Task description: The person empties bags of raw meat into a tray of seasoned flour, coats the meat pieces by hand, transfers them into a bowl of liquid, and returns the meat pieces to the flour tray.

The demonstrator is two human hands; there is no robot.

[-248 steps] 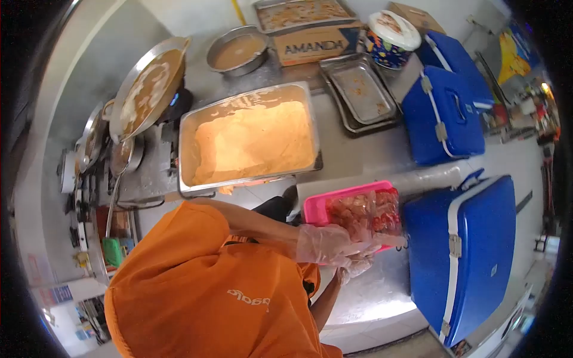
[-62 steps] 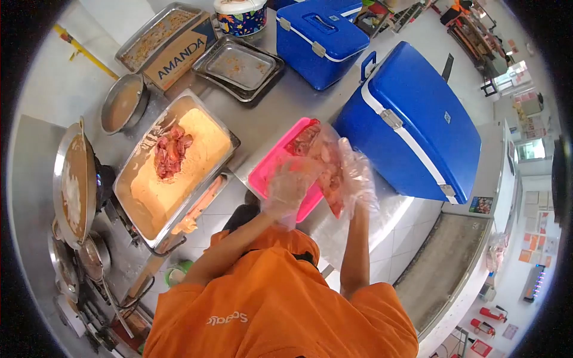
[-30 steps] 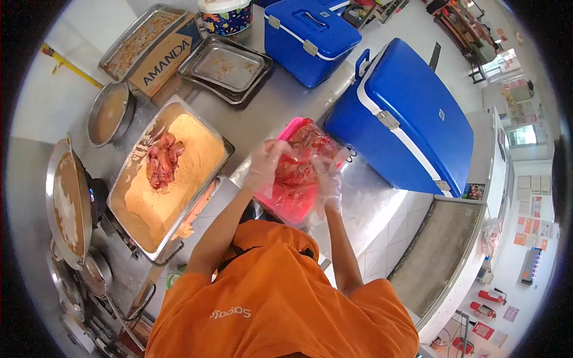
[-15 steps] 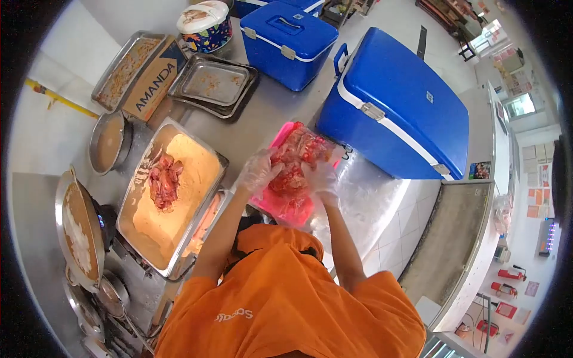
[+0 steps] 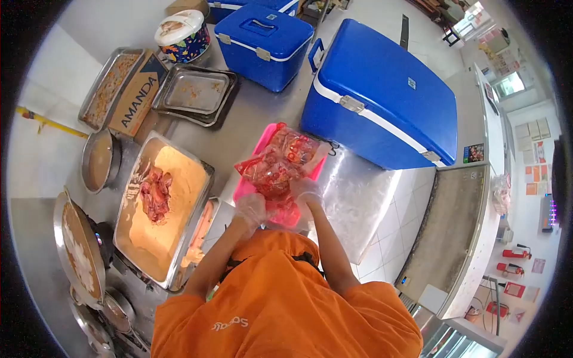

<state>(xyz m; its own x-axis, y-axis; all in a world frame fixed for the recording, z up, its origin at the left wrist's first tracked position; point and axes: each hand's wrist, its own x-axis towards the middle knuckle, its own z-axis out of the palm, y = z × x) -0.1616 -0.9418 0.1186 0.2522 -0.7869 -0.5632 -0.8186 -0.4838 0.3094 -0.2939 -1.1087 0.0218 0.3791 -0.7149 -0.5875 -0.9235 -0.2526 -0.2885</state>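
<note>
Bagged meat (image 5: 268, 170), reddish, glossy and lumpy

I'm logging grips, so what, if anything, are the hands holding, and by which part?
Can't tell: the right hand is at the near side of the bag of meat, the left hand by the pink tray.

You've got a clear, red-printed plastic bag of raw meat (image 5: 271, 173) slumped in that pink tray (image 5: 263, 141), one corner poking past the tray's left edge.
</note>
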